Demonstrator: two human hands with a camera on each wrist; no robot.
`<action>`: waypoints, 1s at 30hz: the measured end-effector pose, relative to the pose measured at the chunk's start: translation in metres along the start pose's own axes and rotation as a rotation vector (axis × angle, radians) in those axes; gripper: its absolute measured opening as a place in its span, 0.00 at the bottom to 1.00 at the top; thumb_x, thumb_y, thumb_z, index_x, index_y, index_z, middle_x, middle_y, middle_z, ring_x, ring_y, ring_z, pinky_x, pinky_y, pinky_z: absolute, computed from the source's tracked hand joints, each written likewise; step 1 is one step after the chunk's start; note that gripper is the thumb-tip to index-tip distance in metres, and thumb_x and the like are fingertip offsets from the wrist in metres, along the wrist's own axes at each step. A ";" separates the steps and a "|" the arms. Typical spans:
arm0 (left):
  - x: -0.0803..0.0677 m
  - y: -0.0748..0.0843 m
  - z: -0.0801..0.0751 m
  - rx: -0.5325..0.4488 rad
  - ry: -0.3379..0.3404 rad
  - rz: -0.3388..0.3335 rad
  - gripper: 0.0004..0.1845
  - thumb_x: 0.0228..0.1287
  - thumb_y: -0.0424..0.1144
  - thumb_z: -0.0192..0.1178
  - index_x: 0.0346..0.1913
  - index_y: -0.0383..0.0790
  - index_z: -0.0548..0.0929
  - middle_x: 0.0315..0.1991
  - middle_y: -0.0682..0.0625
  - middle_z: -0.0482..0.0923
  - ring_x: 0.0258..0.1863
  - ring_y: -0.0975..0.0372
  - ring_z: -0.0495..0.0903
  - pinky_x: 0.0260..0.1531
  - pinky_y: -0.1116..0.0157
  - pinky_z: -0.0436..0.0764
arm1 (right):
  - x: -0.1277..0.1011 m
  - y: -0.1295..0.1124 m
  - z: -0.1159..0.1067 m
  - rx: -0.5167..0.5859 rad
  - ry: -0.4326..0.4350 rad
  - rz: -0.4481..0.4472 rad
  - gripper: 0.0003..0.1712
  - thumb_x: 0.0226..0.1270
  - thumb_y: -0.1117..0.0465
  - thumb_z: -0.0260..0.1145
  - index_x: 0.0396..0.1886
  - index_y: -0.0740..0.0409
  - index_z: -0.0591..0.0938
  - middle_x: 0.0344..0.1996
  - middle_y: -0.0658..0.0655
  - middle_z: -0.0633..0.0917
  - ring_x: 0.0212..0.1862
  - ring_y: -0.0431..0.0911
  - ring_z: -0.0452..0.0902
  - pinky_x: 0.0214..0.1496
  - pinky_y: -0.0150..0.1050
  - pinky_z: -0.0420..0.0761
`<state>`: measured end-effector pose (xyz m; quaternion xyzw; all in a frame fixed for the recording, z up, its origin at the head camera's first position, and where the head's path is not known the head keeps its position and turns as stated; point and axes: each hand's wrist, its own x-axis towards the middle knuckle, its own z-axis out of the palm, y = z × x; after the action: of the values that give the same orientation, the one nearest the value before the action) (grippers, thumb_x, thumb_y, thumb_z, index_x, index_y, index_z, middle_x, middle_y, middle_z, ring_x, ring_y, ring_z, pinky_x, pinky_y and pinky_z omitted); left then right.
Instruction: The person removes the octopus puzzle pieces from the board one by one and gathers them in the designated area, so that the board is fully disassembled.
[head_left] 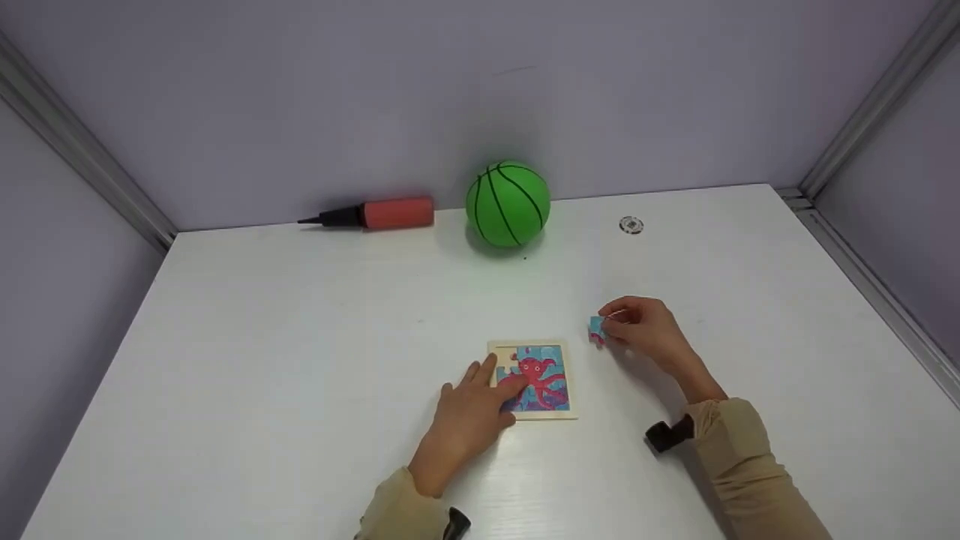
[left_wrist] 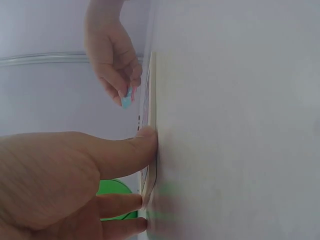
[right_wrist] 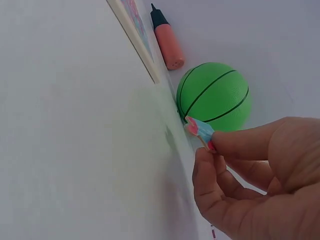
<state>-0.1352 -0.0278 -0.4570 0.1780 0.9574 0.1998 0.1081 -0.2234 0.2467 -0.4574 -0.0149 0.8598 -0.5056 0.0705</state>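
— Firstly, item one?
— Puzzle piece [head_left: 597,329], blue with pink print, pinched at the fingertips of the right hand [head_left: 645,334]. Held just above the bench [head_left: 300,360], a little to the right of the puzzle board [head_left: 534,379], apart from it.
— Handling?
— Likely very light, thin, stiff card or wood; small enough to slip from a loose pinch. Best held by its edges, as the right wrist view shows.
— Item two?
— Puzzle board, square, pale frame, red octopus picture. Lies flat at the bench's near middle. Probably rigid, light, prone to sliding on the smooth top.
— Left hand [head_left: 469,420]?
— Fingers straight, resting on the board's left part and pressing it down; grasping nothing.
— Other stock?
— Green ball [head_left: 508,203] and red pump [head_left: 375,214] at the far edge, well apart from the hands; one small round disc [head_left: 631,225] to the ball's right.
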 end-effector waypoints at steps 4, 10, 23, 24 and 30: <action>0.000 -0.001 0.001 -0.001 0.003 0.001 0.27 0.60 0.41 0.65 0.64 0.54 0.76 0.70 0.38 0.60 0.68 0.42 0.60 0.55 0.35 0.65 | 0.002 0.004 0.001 -0.057 0.015 0.037 0.11 0.62 0.65 0.65 0.43 0.65 0.83 0.29 0.56 0.82 0.26 0.44 0.74 0.27 0.34 0.75; 0.001 -0.001 0.001 -0.001 -0.004 -0.009 0.27 0.61 0.41 0.65 0.64 0.54 0.75 0.70 0.38 0.60 0.68 0.42 0.60 0.55 0.35 0.64 | 0.001 0.003 0.003 -0.136 0.063 0.038 0.10 0.63 0.64 0.65 0.42 0.64 0.84 0.33 0.58 0.83 0.28 0.46 0.74 0.28 0.35 0.76; -0.002 0.006 -0.001 0.105 -0.059 0.008 0.27 0.66 0.42 0.60 0.67 0.65 0.71 0.72 0.37 0.55 0.69 0.41 0.57 0.56 0.37 0.66 | 0.005 0.007 0.003 -0.213 0.086 0.014 0.10 0.62 0.63 0.66 0.39 0.65 0.84 0.28 0.56 0.81 0.30 0.45 0.72 0.31 0.36 0.73; -0.002 0.006 -0.002 0.098 -0.056 0.009 0.27 0.66 0.43 0.60 0.66 0.65 0.72 0.72 0.37 0.56 0.69 0.40 0.57 0.56 0.37 0.66 | 0.005 0.007 0.003 -0.213 0.083 0.024 0.10 0.62 0.62 0.65 0.40 0.64 0.84 0.28 0.56 0.80 0.30 0.45 0.72 0.31 0.36 0.73; 0.001 0.007 0.000 0.083 -0.030 0.020 0.24 0.67 0.43 0.59 0.65 0.64 0.74 0.70 0.35 0.58 0.68 0.39 0.59 0.55 0.37 0.67 | 0.004 0.002 0.004 -0.200 0.076 0.043 0.10 0.65 0.61 0.64 0.41 0.63 0.83 0.29 0.56 0.81 0.29 0.46 0.73 0.28 0.35 0.73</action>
<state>-0.1337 -0.0213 -0.4540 0.1950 0.9614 0.1582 0.1128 -0.2269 0.2440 -0.4617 0.0156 0.9081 -0.4158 0.0469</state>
